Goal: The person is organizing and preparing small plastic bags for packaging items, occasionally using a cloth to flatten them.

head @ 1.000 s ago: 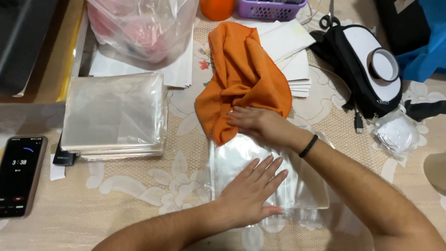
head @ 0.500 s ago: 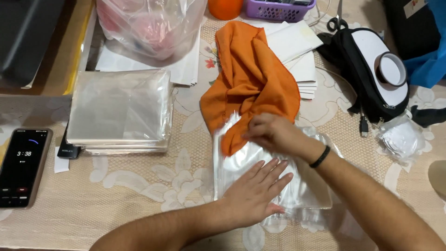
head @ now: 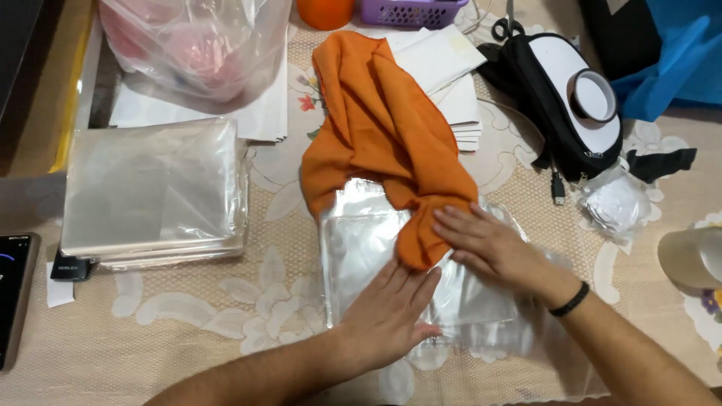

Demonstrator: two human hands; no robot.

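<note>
An orange cloth [head: 383, 135] lies crumpled on the table, its lower end draped over a clear plastic bag [head: 361, 240]. My left hand [head: 391, 316] lies flat, fingers spread, pressing the bag's lower part. My right hand [head: 489, 244], with a black band on the wrist, rests flat on the bag's right side, fingertips touching the cloth's lower edge. Neither hand grips anything.
A stack of clear bags [head: 150, 188] sits at the left, a phone [head: 15, 293] at the left edge. A pink-filled plastic bag [head: 195, 45], white papers [head: 444, 68], a black and white pouch [head: 564, 98], a tape roll [head: 594, 94] and a cup [head: 692, 256] lie around.
My right hand slid down and right across the bag, away from the cloth's upper folds. The cloth's lower end now lies further over the bag. My left hand stayed pressed flat.
</note>
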